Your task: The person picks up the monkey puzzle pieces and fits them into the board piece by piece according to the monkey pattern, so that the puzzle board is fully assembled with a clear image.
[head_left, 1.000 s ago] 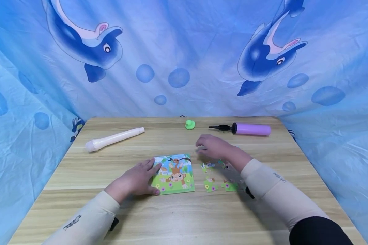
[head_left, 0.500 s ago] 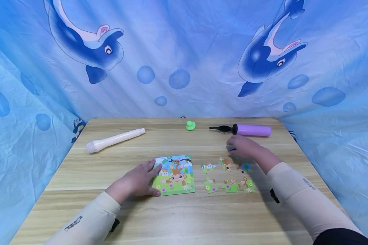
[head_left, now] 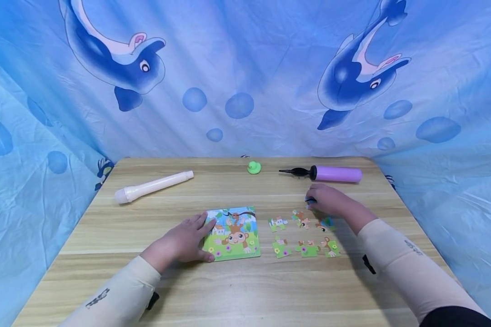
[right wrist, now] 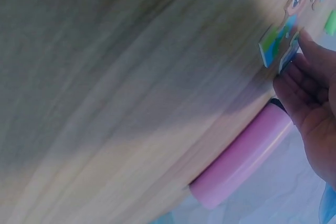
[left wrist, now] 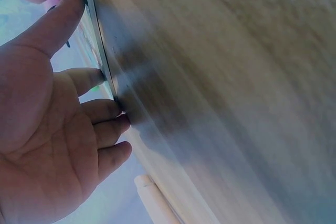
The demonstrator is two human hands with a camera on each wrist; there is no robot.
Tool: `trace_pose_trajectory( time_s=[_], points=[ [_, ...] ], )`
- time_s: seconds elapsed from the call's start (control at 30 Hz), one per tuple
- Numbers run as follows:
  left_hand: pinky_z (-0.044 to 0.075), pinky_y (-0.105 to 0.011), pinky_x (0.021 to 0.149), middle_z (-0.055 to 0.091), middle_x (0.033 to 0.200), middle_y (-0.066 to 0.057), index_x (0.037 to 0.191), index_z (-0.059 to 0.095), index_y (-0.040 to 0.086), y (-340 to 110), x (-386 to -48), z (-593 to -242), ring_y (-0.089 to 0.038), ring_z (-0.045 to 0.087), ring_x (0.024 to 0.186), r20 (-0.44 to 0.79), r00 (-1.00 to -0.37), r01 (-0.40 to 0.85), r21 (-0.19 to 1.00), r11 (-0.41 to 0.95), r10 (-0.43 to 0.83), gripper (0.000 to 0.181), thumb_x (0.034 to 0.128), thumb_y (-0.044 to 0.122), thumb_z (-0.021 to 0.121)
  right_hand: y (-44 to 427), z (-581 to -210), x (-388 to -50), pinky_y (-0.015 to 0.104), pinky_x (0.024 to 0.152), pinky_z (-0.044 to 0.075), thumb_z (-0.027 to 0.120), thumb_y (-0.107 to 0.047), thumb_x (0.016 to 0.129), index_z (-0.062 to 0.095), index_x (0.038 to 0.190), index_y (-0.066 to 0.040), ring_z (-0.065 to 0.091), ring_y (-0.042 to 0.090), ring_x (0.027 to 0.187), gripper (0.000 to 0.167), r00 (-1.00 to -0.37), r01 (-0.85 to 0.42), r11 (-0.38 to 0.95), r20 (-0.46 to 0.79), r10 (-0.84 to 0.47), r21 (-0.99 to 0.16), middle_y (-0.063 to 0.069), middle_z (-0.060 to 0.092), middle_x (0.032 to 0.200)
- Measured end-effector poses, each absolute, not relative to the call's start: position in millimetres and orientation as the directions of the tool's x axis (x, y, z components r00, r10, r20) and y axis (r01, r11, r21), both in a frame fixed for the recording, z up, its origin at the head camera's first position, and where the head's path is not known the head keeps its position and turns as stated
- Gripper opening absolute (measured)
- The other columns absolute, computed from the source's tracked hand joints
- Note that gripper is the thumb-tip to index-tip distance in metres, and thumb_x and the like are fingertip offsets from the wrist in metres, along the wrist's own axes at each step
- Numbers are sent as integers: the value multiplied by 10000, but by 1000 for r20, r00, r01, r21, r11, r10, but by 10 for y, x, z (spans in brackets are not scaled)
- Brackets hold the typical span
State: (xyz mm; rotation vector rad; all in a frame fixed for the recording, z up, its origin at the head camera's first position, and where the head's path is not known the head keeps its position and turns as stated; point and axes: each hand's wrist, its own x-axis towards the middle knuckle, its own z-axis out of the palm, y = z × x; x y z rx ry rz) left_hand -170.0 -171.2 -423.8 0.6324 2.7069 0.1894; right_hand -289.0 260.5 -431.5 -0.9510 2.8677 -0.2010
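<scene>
Head view: the left hand (head_left: 184, 238), fingers spread, rests on the left edge of the monkey board (head_left: 236, 236); six pieces (head_left: 308, 249) lie to its right. Left wrist view: thumb and fingertips touch that edge. Right wrist view: the right hand (right wrist: 312, 87) pinches another piece (right wrist: 289, 55) near the pump (right wrist: 241, 153).

The puzzle board (head_left: 234, 232) carries a brown monkey, green grass and blue sky; the loose pieces (head_left: 309, 250) repeat those hues (purple and yellow flowers included). The pump (head_left: 327, 173) is purple and black, the duck (head_left: 253, 168) green, the worktop (head_left: 245, 290) pale wood-grained, the curtain (head_left: 280, 81) blue with dolphins.
</scene>
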Motion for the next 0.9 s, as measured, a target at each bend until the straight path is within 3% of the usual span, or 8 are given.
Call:
trace_pose_trajectory(
  time_s=[0.23, 0.53, 0.7, 0.9],
  points=[
    [202, -558, 1200, 132, 1631, -206, 1562, 264, 126, -1715, -1691, -4248, -404, 151, 1496, -307, -838, 406, 203, 891, 452, 1002, 804, 621, 693, 2531, -4297, -2926, 366, 764, 528, 713, -264, 910, 705, 1031, -34, 561, 162, 839, 261, -798, -579, 802, -104, -594, -145, 63, 602, 970],
    [207, -552, 1200, 138, 1628, -212, 1562, 262, 119, -1712, -1699, -4254, -403, 155, 1496, -302, -837, 415, 193, 889, 456, 1005, 805, 625, 690, 2402, -4306, -3017, 382, 825, 533, 688, -333, 923, 694, 1057, -76, 590, 160, 877, 290, -831, -512, 845, -162, -533, -155, 46, 618, 1022],
    [209, -554, 1199, 135, 1628, -212, 1562, 259, 118, -1703, -1699, -4247, -403, 156, 1496, -305, -836, 417, 190, 889, 457, 1004, 808, 622, 689, 2296, -4265, -3041, 379, 780, 522, 684, -330, 926, 687, 1058, -70, 572, 156, 851, 292, -824, -525, 828, -126, -552, -196, 65, 616, 1030],
    [215, -551, 1198, 137, 1628, -211, 1562, 261, 119, -1696, -1701, -4245, -401, 159, 1496, -309, -836, 414, 185, 891, 453, 1000, 810, 618, 691, 1954, -4176, -3019, 379, 828, 522, 686, -369, 915, 686, 1096, -66, 576, 163, 891, 353, -777, -612, 774, -57, -626, -164, 41, 615, 1045]
  ],
)
